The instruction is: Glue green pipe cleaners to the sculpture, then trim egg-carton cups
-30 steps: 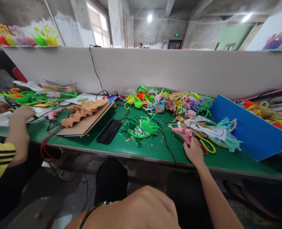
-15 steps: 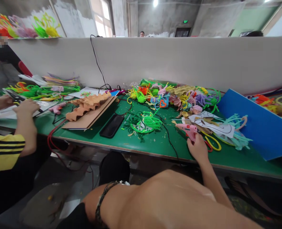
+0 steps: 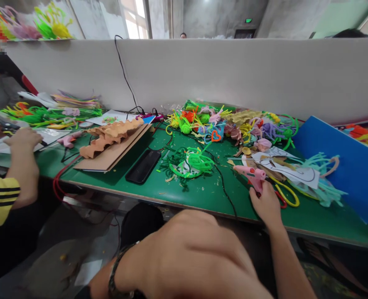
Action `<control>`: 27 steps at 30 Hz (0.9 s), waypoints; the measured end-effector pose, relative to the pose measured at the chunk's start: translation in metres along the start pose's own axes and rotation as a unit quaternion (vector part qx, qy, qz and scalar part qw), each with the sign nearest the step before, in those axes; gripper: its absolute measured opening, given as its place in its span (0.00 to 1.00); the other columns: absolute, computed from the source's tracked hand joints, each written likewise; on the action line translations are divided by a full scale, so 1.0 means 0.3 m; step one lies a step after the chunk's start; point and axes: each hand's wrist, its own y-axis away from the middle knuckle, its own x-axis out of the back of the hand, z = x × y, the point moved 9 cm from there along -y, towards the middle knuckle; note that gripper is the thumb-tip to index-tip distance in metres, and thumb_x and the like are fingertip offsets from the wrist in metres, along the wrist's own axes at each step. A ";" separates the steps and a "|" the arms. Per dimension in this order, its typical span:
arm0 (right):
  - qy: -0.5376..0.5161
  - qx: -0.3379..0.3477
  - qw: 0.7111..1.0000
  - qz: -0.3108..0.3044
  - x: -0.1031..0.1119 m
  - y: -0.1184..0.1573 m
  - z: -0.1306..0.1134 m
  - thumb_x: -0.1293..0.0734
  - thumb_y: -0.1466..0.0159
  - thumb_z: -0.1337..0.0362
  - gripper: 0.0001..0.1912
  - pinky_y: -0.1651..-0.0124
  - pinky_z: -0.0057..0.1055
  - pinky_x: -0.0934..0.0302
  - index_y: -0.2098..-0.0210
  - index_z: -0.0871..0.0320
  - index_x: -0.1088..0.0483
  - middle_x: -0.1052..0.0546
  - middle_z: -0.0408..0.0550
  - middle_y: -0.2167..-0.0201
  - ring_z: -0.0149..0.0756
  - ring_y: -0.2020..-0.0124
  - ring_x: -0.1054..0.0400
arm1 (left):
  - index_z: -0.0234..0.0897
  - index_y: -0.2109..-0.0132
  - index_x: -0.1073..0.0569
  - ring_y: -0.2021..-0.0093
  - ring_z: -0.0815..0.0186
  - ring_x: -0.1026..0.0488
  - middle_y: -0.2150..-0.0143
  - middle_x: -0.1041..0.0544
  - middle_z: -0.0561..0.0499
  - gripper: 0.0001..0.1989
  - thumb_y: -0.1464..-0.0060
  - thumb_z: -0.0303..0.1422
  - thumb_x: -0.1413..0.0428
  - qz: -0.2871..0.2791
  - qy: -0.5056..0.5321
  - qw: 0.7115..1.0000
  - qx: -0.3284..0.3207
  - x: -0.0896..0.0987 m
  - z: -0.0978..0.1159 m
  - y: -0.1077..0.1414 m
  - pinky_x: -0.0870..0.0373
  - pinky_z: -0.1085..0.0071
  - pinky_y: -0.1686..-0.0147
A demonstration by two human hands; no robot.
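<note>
A pink hot glue gun [image 3: 251, 174] lies low over the green tabletop, its nozzle pointing left, and the fingers of my right hand [image 3: 266, 203] are wrapped round its handle. My left hand [image 3: 187, 253] looms large and blurred close to the camera, back side showing, a dark bracelet on the wrist; its fingers are hidden. Beyond it on the table rests a round piece with bright and dark green pipe cleaners [image 3: 192, 162]. Just right of the glue gun are cut paper shapes [image 3: 288, 170], a yellow loop [image 3: 291, 195] and pale teal pipe cleaners [image 3: 324, 174].
A black phone [image 3: 143, 166] lies beside stacked cardboard [image 3: 118, 151] with a wavy tan strip. Colourful pipe-cleaner pieces [image 3: 234, 124] line the back. A blue board [image 3: 342, 166] leans at right. A dark cable [image 3: 223, 182] crosses the table. At left, a co-worker's hands [image 3: 23, 139] hold pliers.
My left hand has come further into view, its back and knuckles now showing low in the middle. My right hand keeps hold of the glue gun; the camera view has shifted slightly.
</note>
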 end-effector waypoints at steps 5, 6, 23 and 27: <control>-0.003 -0.008 1.000 -0.007 -0.004 -0.003 0.012 0.47 0.46 0.56 0.09 0.72 0.34 0.44 0.72 0.54 0.46 0.35 0.50 0.74 0.43 0.71 0.37 | 0.39 0.65 0.26 0.70 0.66 0.29 0.70 0.24 0.51 0.11 0.45 0.37 0.51 0.024 -0.232 0.946 0.227 -0.015 -0.368 -0.053 0.36 0.72 0.69; -0.004 -0.011 1.000 -0.009 -0.006 -0.003 0.015 0.47 0.46 0.55 0.09 0.72 0.34 0.44 0.72 0.54 0.47 0.35 0.50 0.74 0.43 0.71 0.37 | 0.37 0.63 0.27 0.69 0.64 0.28 0.68 0.24 0.50 0.11 0.45 0.37 0.51 0.021 -0.274 0.918 0.286 -0.009 -0.452 -0.043 0.37 0.71 0.69; -0.020 -0.041 0.998 -0.046 -0.028 -0.002 0.055 0.45 0.46 0.53 0.11 0.76 0.31 0.45 0.72 0.54 0.42 0.33 0.47 0.78 0.40 0.76 0.36 | 0.32 0.50 0.33 0.64 0.60 0.28 0.55 0.31 0.43 0.22 0.50 0.39 0.48 -0.049 -0.232 0.884 0.403 -0.093 -0.766 -0.088 0.33 0.67 0.63; -0.024 -0.033 0.998 -0.045 -0.029 0.002 0.060 0.45 0.45 0.53 0.11 0.76 0.31 0.44 0.72 0.54 0.42 0.32 0.47 0.78 0.40 0.77 0.35 | 0.32 0.56 0.29 0.76 0.70 0.32 0.59 0.27 0.46 0.17 0.54 0.34 0.45 0.060 0.036 0.891 0.449 -0.077 -0.838 -0.090 0.35 0.73 0.73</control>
